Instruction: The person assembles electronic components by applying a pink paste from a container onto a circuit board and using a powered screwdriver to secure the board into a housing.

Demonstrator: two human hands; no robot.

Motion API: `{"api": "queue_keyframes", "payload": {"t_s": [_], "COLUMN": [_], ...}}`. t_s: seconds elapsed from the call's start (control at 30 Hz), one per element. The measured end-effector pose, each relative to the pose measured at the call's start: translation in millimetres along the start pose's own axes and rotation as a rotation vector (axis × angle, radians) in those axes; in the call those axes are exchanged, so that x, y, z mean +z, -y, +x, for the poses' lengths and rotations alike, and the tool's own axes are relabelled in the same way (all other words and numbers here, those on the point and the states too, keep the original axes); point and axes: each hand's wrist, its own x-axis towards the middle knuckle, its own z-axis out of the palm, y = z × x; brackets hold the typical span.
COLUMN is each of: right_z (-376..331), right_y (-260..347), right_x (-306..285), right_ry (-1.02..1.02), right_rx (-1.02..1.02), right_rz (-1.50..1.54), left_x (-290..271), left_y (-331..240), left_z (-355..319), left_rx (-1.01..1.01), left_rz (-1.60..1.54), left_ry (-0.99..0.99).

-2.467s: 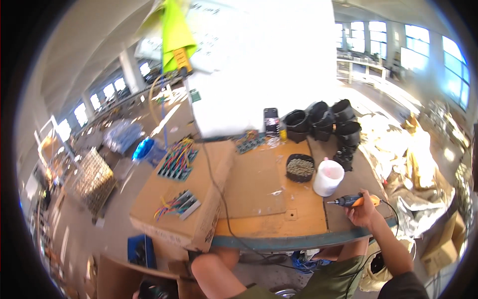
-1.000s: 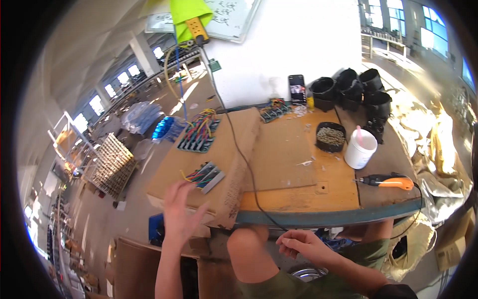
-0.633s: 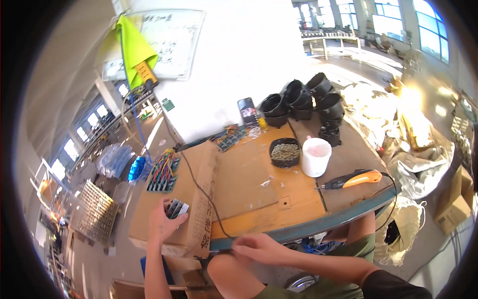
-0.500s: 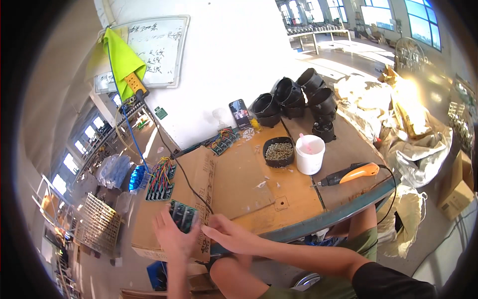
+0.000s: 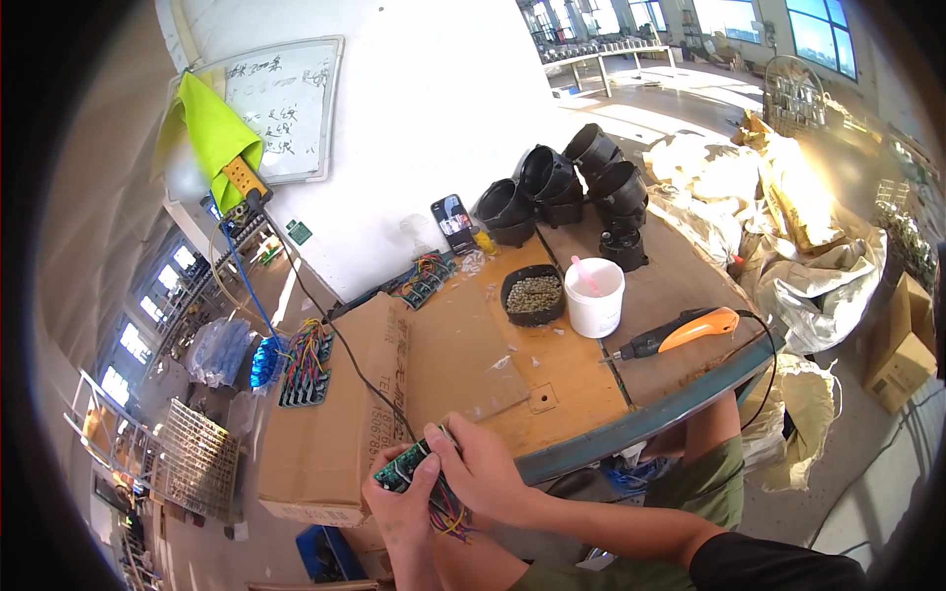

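A green circuit board (image 5: 402,471) is held between my two hands above the table's front edge, tilted, with a bundle of colored wires (image 5: 451,520) hanging below. My left hand (image 5: 402,510) grips its near left side, thumb pressed on the face. My right hand (image 5: 483,471) is closed on the board's right end, thumb and fingers pinching it. Left of my hands, a cardboard box (image 5: 345,414) bears more circuit boards (image 5: 304,386) with red and yellow wires. Another wired board group (image 5: 424,281) lies at the table's back edge.
A black bowl of small brass-colored parts (image 5: 533,294) stands beside a white tub (image 5: 595,307) with a pink stick. An orange-and-black power screwdriver (image 5: 680,333) lies at right. Black round housings (image 5: 552,182) are stacked behind. A phone (image 5: 453,223) leans on the wall; a cable (image 5: 340,340) crosses the box.
The board has shifted right and tilted, showing its green face and hanging wires. My right hand has come onto it. The whole view has turned slightly.
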Motion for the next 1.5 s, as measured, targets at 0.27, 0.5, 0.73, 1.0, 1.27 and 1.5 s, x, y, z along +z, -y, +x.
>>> {"api": "queue_keyframes", "payload": {"t_s": [0.27, 0.5, 0.73, 1.0, 1.27, 1.5], "right_z": [-4, -6, 12, -4, -12, -21], "right_y": [-12, -17, -8, -24, -6, -18], "right_x": [-27, -32, -78, -96, -92, -106], "right_ry": [0.088, 0.106, -0.161, 0.015, 0.005, -0.065], "right_rx": [0.116, 0.266, 0.568, 0.584, 0.391, 0.187], "right_rz": [-0.011, 0.232, 0.693, 0.578, 0.677, 0.221], "left_x": [4, -8, -95, -157, 47, 74], "left_y": [22, 9, -34, -18, 11, 33], "left_z": [-7, 0, 58, 125, -15, -36], "left_rx": [-0.033, -0.135, 0.118, 0.053, 0.359, 0.556], "left_rz": [-0.144, -0.201, 0.273, 1.249, 0.771, 0.758], "left_ry": [0.12, 0.239, -0.163, -0.228, 0.358, 0.365]}}
